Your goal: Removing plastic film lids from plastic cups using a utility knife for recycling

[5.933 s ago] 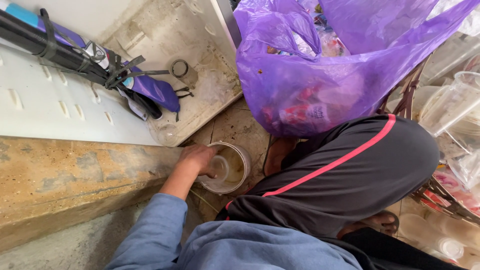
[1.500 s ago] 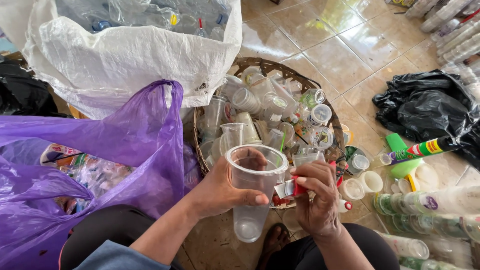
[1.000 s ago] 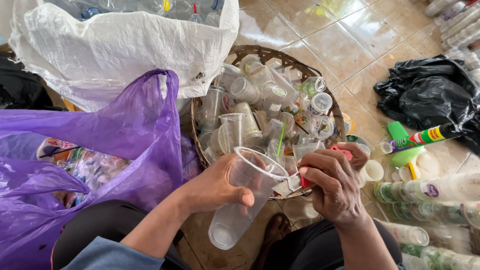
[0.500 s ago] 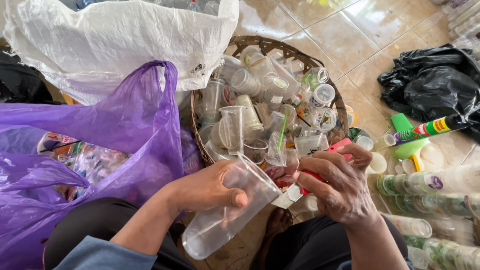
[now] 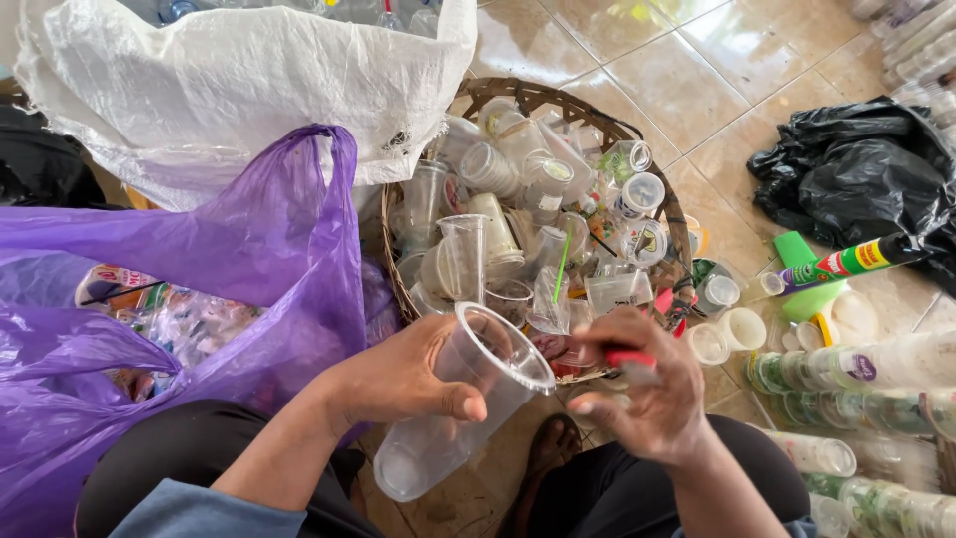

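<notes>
My left hand grips a clear plastic cup just under its rim; the cup is tilted, mouth up and to the right. My right hand is beside the cup's mouth, fingers closed on a small red-handled tool. Both hands hover over my lap, at the near edge of a round wicker basket heaped with several clear plastic cups.
A purple plastic bag of waste lies left, a white sack behind it. A black bag lies at right with a green item and stacked cups on the tiled floor.
The cup has been tipped from upright to slanted and lowered toward my lap. My right hand has moved closer to its rim with the red tool.
</notes>
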